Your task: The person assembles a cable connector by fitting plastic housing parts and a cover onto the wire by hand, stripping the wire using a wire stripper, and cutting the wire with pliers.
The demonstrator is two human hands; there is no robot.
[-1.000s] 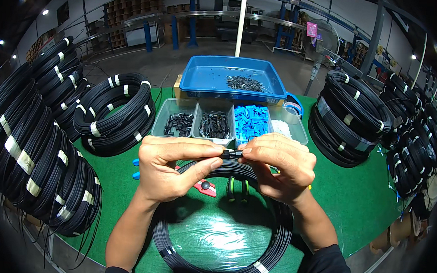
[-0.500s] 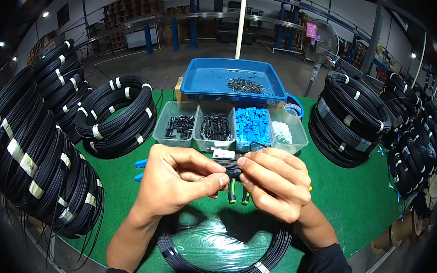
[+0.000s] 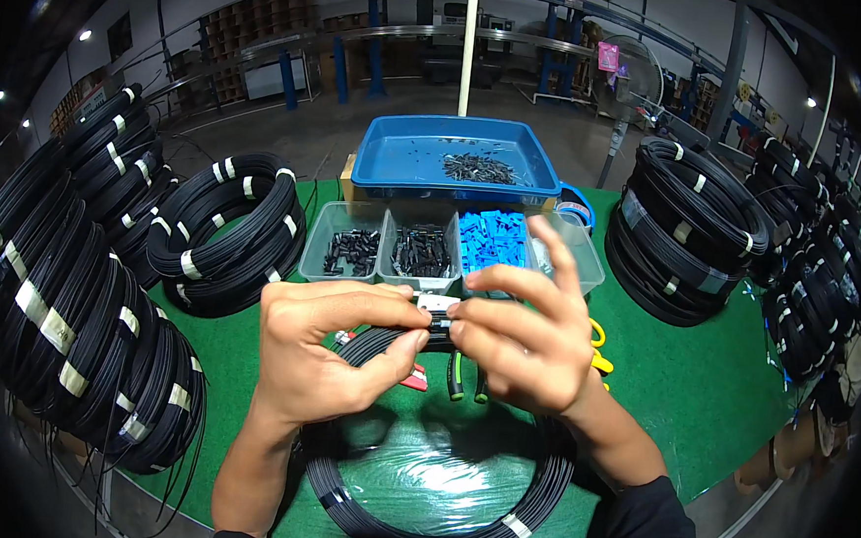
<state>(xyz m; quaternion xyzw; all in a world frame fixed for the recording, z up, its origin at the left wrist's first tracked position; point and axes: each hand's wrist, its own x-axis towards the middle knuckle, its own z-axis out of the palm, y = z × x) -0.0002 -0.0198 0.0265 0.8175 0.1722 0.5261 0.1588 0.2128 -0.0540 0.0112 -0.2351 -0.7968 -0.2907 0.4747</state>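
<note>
- In the left hand, thumb and forefinger are nearly closed together, and this grip appears to pinch one small black piece, hard and short in look.
- The right hand has its thumb and fingertip close beside this piece, the other fingers spread; if its grip also holds the piece, I cannot tell.
- Below both grips there is one black coil, round, of many thin smooth cables; inside its ring shines one clear film.
- Just below the grips are two black-and-green handles, and to their left one red tool, partly hidden.
- To the right of the right grip, yellow loop handles are visible.
- Beyond the grips stand four clear plastic boxes in a row: two contain black pieces, the third contains flat blue pieces, and the fourth is partly covered by fingers.
- Farther away is one blue tray with one dark heap.
- Well left and right of the grips, taped coil stacks are on the green bench.
</note>
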